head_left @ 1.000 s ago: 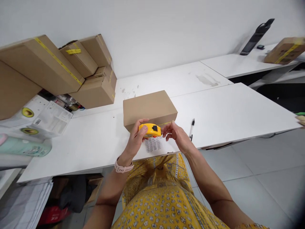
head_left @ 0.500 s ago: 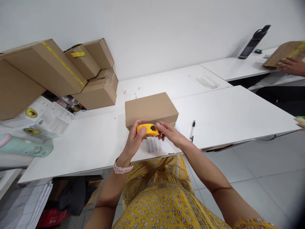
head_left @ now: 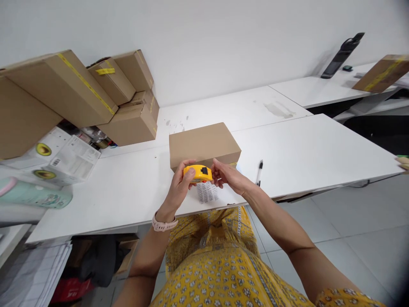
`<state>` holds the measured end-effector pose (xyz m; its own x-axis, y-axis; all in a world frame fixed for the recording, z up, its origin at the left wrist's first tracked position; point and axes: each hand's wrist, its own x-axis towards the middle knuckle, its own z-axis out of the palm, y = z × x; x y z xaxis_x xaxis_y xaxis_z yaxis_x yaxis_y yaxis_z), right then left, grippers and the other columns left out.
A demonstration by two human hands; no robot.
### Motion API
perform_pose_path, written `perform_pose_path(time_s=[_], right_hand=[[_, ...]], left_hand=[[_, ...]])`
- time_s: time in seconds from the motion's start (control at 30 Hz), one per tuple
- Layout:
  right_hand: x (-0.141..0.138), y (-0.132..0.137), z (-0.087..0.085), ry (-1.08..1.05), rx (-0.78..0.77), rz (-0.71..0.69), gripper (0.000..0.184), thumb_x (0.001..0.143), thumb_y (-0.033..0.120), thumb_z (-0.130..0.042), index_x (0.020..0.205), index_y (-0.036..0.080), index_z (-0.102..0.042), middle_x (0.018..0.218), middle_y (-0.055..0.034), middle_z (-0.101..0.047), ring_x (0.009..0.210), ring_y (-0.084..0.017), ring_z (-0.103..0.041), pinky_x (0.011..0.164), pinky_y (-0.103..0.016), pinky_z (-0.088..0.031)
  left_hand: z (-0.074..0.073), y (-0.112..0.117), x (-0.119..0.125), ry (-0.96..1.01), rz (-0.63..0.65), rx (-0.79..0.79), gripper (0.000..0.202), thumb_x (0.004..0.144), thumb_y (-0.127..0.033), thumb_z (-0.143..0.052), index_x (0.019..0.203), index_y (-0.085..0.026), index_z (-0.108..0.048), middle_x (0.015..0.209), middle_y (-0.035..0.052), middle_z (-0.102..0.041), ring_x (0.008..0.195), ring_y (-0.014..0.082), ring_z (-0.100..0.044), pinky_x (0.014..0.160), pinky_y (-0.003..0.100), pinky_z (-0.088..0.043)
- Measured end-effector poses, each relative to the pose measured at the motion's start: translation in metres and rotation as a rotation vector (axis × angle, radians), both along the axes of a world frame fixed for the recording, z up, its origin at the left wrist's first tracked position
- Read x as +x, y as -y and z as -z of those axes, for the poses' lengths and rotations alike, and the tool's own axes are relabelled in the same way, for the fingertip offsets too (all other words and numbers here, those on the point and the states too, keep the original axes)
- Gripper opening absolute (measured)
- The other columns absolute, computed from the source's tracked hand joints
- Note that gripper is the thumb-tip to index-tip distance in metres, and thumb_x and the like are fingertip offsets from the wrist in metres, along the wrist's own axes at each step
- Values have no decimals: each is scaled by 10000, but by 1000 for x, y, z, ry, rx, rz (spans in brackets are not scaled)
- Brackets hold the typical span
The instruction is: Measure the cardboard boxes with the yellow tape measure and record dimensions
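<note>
A yellow tape measure [head_left: 197, 172] with a black clip and a red button is in my left hand [head_left: 181, 184], thumb across its near side. At its right end are the curled fingers of my right hand [head_left: 227, 174], gripping at the end; the fingertips are partly hidden. Just behind the hands, a closed cardboard box [head_left: 204, 145] lies on the white table [head_left: 287, 149]. Below the tape measure, a sheet of printed paper [head_left: 207, 192] rests near the table's front edge.
A black-capped pen [head_left: 259, 172] lies to the right. Stacked cardboard boxes [head_left: 128, 123], a white avocado-print carton [head_left: 60, 153] and a mint-green bottle [head_left: 38, 194] crowd the left. On the far right table are a black bottle [head_left: 341, 55] and a taped box [head_left: 381, 74].
My right hand's fingers have shifted slightly at the tape measure's end, with the index finger raised. At the far right, another person's hand has left the taped box, which is now turned.
</note>
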<state>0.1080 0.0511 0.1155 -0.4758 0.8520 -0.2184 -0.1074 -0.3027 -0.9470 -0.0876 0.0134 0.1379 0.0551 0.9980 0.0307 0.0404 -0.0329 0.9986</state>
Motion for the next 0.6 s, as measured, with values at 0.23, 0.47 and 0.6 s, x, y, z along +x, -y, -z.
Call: perform_pose_path(time_s=[0.23, 0.47, 0.6], right_hand=[[9, 2, -4, -41, -146, -40, 604, 840, 755, -621, 803, 161, -722, 611, -76, -712, 438, -106, -494, 402, -252, -310], [14, 6, -6, -42, -185, -50, 515, 829, 698, -671, 748, 189, -667, 618, -75, -723, 436, -106, -507, 378, -241, -292], [22, 1, -14, -30, -98, 32, 557, 801, 751, -681, 692, 218, -560, 603, -32, -651, 463, -97, -489, 396, -248, -294]], left_hand=[[-2, 5, -4, 7, 40, -10, 580, 855, -665, -690, 1217, -219, -615, 848, 14, -651, 653, 133, -592, 550, 237, -450], [3, 5, -10, -20, 76, 16, 568, 871, -640, -684, 1241, -216, -614, 824, 12, -649, 649, 136, -600, 554, 241, -436], [0, 0, -16, -23, 54, 38, 577, 858, -649, -694, 1224, -209, -621, 852, 35, -688, 628, 139, -612, 540, 250, -437]])
